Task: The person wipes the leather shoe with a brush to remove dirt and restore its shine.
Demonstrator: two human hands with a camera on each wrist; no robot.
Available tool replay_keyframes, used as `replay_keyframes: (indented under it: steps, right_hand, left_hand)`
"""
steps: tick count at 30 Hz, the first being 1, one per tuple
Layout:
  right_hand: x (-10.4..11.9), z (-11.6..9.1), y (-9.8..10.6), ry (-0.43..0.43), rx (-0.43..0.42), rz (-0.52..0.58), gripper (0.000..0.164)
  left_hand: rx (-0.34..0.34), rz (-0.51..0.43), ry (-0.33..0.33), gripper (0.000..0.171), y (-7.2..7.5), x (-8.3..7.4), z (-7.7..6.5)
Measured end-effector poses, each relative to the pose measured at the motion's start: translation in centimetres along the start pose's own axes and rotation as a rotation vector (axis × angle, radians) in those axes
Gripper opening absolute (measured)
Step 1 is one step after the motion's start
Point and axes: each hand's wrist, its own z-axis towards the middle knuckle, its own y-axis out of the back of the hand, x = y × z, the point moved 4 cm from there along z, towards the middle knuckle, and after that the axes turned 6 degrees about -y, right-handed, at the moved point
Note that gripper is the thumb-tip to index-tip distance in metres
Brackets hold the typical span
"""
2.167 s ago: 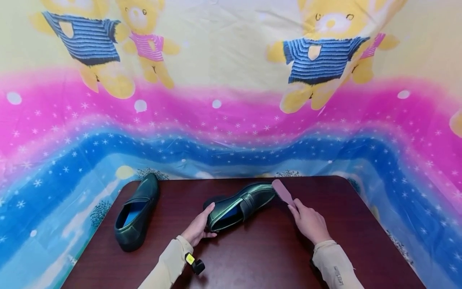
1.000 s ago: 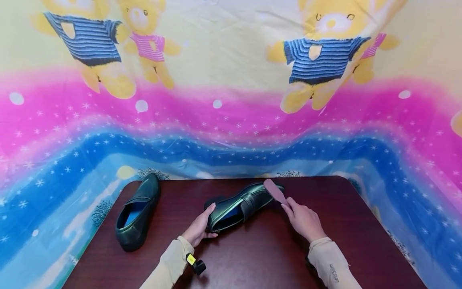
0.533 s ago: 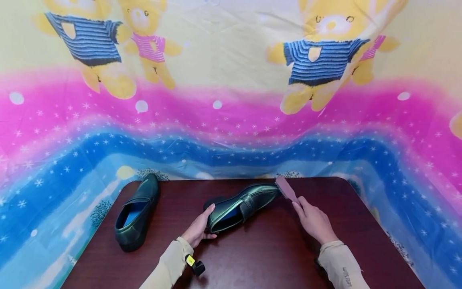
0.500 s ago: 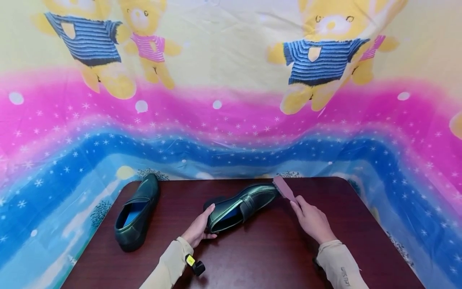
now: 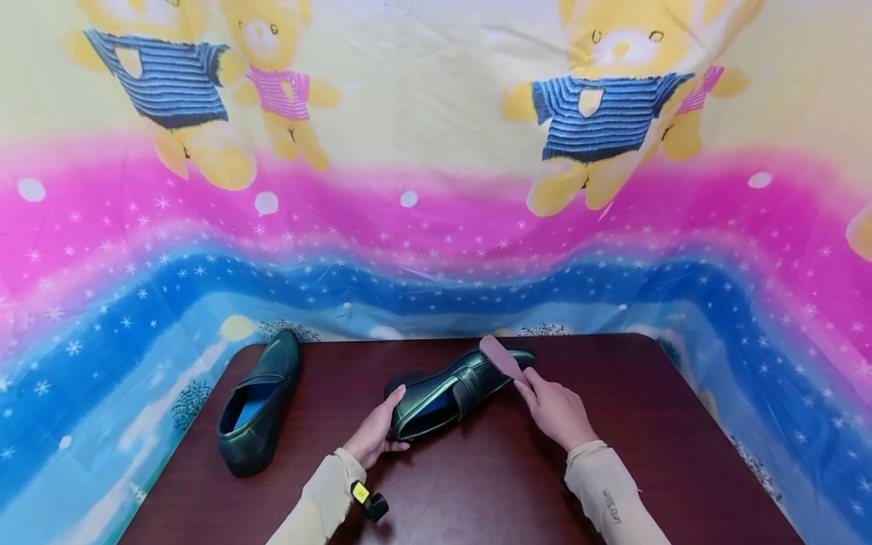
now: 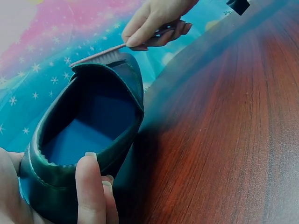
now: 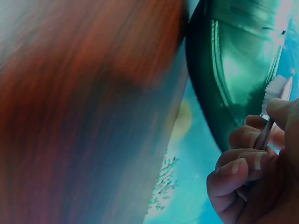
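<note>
A dark green leather loafer with a blue insole points up and to the right, heel toward my left hand. That hand grips the heel, with fingers curled round its back in the left wrist view. My right hand holds a pink brush by its handle. The brush lies over the upper near the toe, past the strap. In the right wrist view its pale bristles meet the edge of the shiny toe.
A matching loafer stands at the left of the dark red-brown table, toe to the back. Behind the table's far edge hangs a cloth printed with bears and snowflakes.
My right hand has swept the brush back and forth along the toe; since half a second ago it moved left, from the tip onto the upper. The left hand and shoe have stayed put.
</note>
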Motion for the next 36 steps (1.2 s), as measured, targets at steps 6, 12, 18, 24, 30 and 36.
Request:
replay_keyframes:
  steps: [6,12,18,24,30,36]
  right_hand:
    - [-2.8,-0.8,0.5,-0.025,-0.008,-0.004,0.019]
    - [-5.6,-1.7,1.1,-0.077,0.034,-0.007,0.02]
    - [-6.8,-1.8,1.4,-0.094,0.065,-0.014,0.016]
    - [-6.7,-1.9,1.4,-0.091,0.064,0.01,0.016]
    - [-6.6,-2.1,1.7,-0.094,0.036,0.025,0.021]
    - [-7.3,-2.2,2.4,-0.121,0.007,0.005,0.021]
  left_hand:
    - [0.001,0.004,0.006,0.084,0.0,-0.2,0.0]
    - [-0.01,0.002,0.013,0.085,0.1,-0.2,-0.1]
    - [-0.008,-0.01,0.018,0.083,0.1,-0.2,0.0]
    - [-0.001,-0.008,0.025,0.083,0.2,-0.3,0.0]
    - [0.002,0.001,0.022,0.083,0.1,-0.4,-0.2]
    - [0.005,0.01,0.018,0.083,0.0,-0.4,-0.3]
